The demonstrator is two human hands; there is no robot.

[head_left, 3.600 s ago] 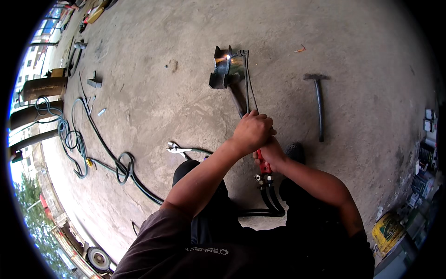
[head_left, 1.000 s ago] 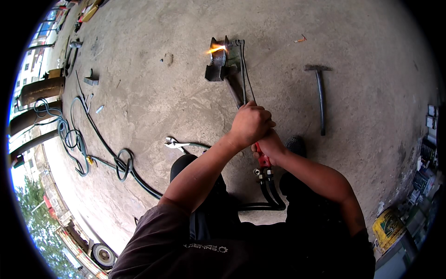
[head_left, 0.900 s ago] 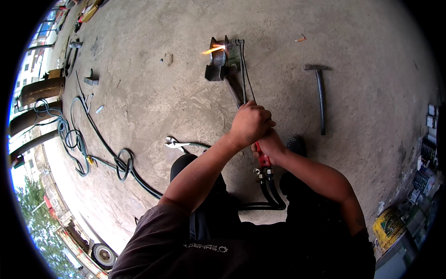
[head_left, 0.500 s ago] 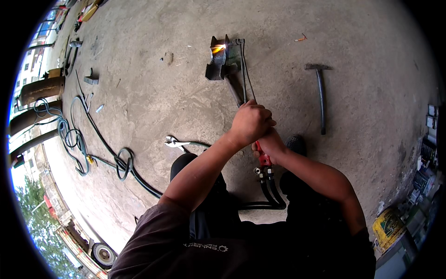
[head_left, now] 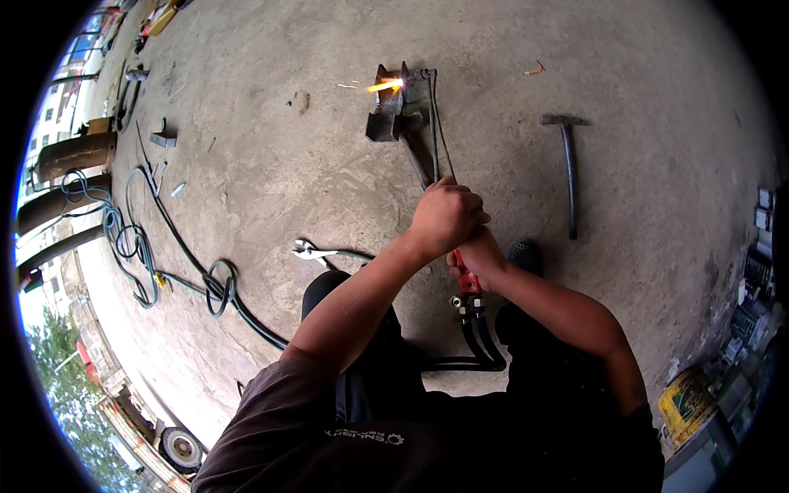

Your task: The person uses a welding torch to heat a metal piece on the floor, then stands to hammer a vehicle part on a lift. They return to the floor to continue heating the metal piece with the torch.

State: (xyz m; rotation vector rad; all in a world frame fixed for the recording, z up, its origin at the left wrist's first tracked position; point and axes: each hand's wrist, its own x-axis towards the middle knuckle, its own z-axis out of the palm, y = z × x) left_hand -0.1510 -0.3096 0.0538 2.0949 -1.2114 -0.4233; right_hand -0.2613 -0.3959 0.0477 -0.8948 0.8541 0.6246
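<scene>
Both my hands are closed close together in the middle. My right hand point(head_left: 483, 256) grips the red handle of a cutting torch point(head_left: 468, 281). Just ahead of it, my left hand point(head_left: 448, 215) is wrapped where the torch's thin tubes and a rod-like bar point(head_left: 417, 160) meet; its palm side is hidden, so I cannot tell whether it also holds the bar. The torch head points left at a dark steel piece point(head_left: 383, 126) with upright flanges. A bright orange flame point(head_left: 385, 85) with sparks burns at the steel. The bar's far end reaches that piece.
A hammer point(head_left: 569, 172) lies on the concrete floor at right. Pliers or a clamp point(head_left: 312, 253) lie left of my knee. Coiled hoses point(head_left: 131, 238) and a small metal bracket point(head_left: 163, 138) are farther left. A yellow bucket point(head_left: 687, 407) stands at lower right.
The flame at the steel is brighter and stretches farther left, with sparks flying out. My hands and the torch have hardly moved.
</scene>
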